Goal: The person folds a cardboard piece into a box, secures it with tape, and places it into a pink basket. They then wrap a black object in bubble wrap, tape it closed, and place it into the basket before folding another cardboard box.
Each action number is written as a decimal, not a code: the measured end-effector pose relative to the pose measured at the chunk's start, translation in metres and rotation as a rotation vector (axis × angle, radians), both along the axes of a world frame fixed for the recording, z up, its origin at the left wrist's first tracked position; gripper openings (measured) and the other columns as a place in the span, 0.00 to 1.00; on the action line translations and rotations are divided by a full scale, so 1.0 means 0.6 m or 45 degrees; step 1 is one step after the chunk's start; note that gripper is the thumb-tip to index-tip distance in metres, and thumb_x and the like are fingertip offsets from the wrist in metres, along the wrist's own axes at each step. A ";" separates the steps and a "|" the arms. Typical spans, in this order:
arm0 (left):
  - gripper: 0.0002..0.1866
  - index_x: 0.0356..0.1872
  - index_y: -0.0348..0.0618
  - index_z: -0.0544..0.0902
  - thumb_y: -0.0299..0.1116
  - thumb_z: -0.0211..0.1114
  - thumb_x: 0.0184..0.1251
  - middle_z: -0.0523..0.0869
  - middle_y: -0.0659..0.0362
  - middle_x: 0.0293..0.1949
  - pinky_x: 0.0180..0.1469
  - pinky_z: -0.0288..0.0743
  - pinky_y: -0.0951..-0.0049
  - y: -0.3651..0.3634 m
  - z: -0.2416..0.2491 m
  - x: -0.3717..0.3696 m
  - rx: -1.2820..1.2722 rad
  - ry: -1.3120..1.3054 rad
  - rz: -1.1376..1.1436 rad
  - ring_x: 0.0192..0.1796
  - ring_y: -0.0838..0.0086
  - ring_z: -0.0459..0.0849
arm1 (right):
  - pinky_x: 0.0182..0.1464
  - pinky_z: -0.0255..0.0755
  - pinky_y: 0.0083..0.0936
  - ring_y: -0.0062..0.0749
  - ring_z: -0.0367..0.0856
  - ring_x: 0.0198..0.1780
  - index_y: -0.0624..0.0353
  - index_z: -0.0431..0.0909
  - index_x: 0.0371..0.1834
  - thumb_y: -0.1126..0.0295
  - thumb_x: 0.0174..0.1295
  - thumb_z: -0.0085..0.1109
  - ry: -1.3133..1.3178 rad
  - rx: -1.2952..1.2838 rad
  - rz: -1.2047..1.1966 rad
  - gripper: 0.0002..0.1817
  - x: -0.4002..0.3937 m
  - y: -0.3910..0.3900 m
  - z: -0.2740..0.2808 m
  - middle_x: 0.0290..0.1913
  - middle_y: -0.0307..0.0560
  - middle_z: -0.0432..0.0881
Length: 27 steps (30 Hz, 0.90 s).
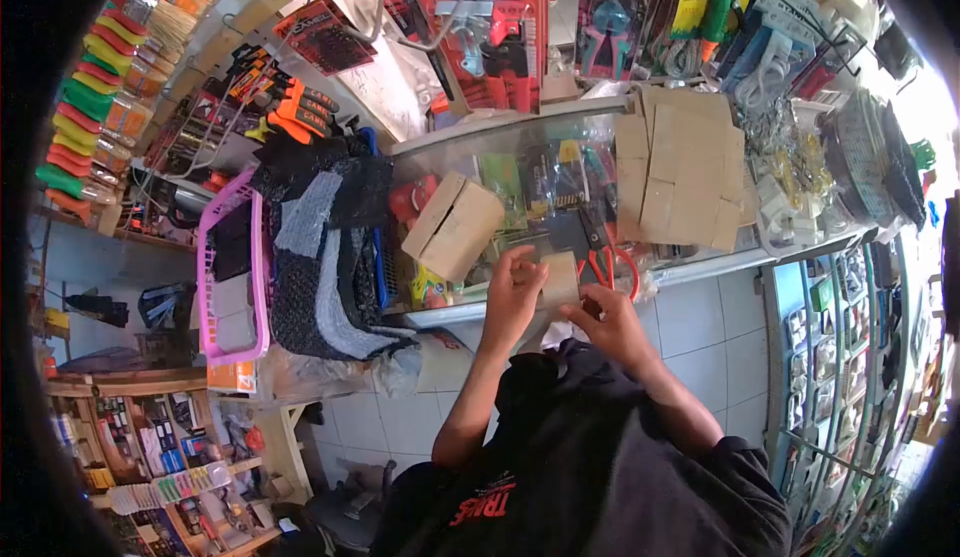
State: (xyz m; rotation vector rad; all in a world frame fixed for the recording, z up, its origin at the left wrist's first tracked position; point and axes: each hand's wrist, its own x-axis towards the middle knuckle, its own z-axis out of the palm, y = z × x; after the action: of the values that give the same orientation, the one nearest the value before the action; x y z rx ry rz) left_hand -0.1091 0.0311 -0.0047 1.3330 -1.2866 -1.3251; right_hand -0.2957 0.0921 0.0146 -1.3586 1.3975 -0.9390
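Note:
A brown roll that looks like packing tape (560, 274) is between my hands, just above the front edge of the glass counter. My left hand (513, 295) grips its left side with curled fingers. On the lower right of the roll, my right hand (608, 323) has its thumb and fingers bent together at the edge; the contact is partly hidden. Scissors with red handles (628, 269) lie on the counter just beyond my right hand. A closed cardboard box (455, 227) sits to the left of the roll.
Flattened cardboard (690, 172) lies on the right of the glass counter (510, 127). A pink basket (262, 287) and black bubble wrap (310, 287) are at the left. Packaged tools (490, 42) hang behind. A glass display shelf (835, 357) stands at the right.

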 end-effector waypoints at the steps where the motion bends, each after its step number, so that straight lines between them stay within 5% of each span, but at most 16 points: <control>1: 0.18 0.60 0.40 0.84 0.38 0.72 0.78 0.86 0.59 0.54 0.50 0.77 0.76 -0.011 -0.014 0.001 0.016 0.078 -0.039 0.49 0.80 0.84 | 0.31 0.66 0.29 0.20 0.70 0.28 0.66 0.85 0.44 0.63 0.68 0.77 0.030 0.039 0.028 0.16 -0.002 -0.003 0.005 0.25 0.41 0.75; 4: 0.17 0.60 0.41 0.86 0.38 0.73 0.77 0.88 0.61 0.50 0.49 0.77 0.76 -0.024 -0.001 -0.001 0.249 0.200 -0.034 0.48 0.81 0.85 | 0.34 0.66 0.25 0.17 0.71 0.30 0.66 0.84 0.42 0.67 0.69 0.76 -0.002 0.058 0.051 0.13 -0.001 -0.006 0.006 0.28 0.36 0.76; 8: 0.15 0.54 0.41 0.89 0.38 0.75 0.75 0.90 0.62 0.45 0.42 0.74 0.79 -0.031 -0.035 0.012 0.516 0.415 0.015 0.45 0.82 0.85 | 0.34 0.69 0.31 0.28 0.74 0.30 0.67 0.84 0.44 0.66 0.68 0.76 0.009 -0.068 0.095 0.15 -0.001 0.002 -0.005 0.30 0.47 0.78; 13: 0.10 0.46 0.40 0.90 0.36 0.77 0.73 0.92 0.62 0.40 0.42 0.76 0.78 -0.019 -0.041 0.022 0.309 0.447 0.079 0.40 0.84 0.84 | 0.36 0.72 0.34 0.40 0.79 0.32 0.68 0.83 0.42 0.68 0.64 0.78 0.112 -0.235 0.090 0.15 0.013 0.009 -0.017 0.35 0.51 0.81; 17: 0.07 0.43 0.38 0.89 0.30 0.77 0.73 0.92 0.63 0.38 0.48 0.77 0.76 -0.022 -0.015 0.027 0.189 0.120 0.017 0.43 0.83 0.86 | 0.41 0.73 0.30 0.32 0.80 0.37 0.67 0.84 0.41 0.70 0.63 0.79 0.104 -0.170 0.060 0.13 0.012 0.015 -0.030 0.38 0.47 0.84; 20: 0.10 0.43 0.35 0.88 0.33 0.74 0.76 0.93 0.54 0.36 0.46 0.81 0.71 -0.023 -0.004 0.017 -0.373 -0.095 0.024 0.38 0.73 0.89 | 0.41 0.74 0.31 0.34 0.81 0.36 0.67 0.84 0.41 0.69 0.63 0.79 0.103 -0.113 0.052 0.14 0.005 0.016 -0.042 0.36 0.49 0.84; 22: 0.09 0.43 0.35 0.87 0.32 0.73 0.76 0.92 0.52 0.37 0.46 0.82 0.67 -0.025 0.010 0.014 -0.547 -0.214 -0.005 0.40 0.66 0.91 | 0.39 0.75 0.33 0.41 0.82 0.33 0.66 0.84 0.41 0.66 0.64 0.78 0.096 -0.141 0.043 0.15 0.006 0.015 -0.038 0.32 0.51 0.82; 26: 0.06 0.43 0.36 0.85 0.29 0.71 0.77 0.91 0.49 0.40 0.45 0.83 0.64 -0.029 0.020 0.009 -0.637 -0.338 0.014 0.42 0.56 0.92 | 0.39 0.76 0.33 0.37 0.85 0.35 0.67 0.85 0.42 0.65 0.68 0.75 0.049 -0.045 0.049 0.14 0.014 0.001 0.000 0.34 0.53 0.85; 27: 0.05 0.43 0.36 0.86 0.28 0.72 0.76 0.91 0.51 0.40 0.44 0.83 0.66 -0.033 0.017 0.007 -0.687 -0.344 0.056 0.41 0.61 0.91 | 0.39 0.76 0.33 0.36 0.86 0.35 0.67 0.85 0.43 0.65 0.68 0.74 0.044 -0.037 0.042 0.14 0.016 -0.005 0.006 0.34 0.54 0.86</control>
State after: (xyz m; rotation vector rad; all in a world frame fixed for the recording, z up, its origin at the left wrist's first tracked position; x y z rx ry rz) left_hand -0.1049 0.0114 0.0054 1.1631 -1.6418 -0.7024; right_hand -0.2859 0.0892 0.0183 -1.4214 1.3885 -0.9214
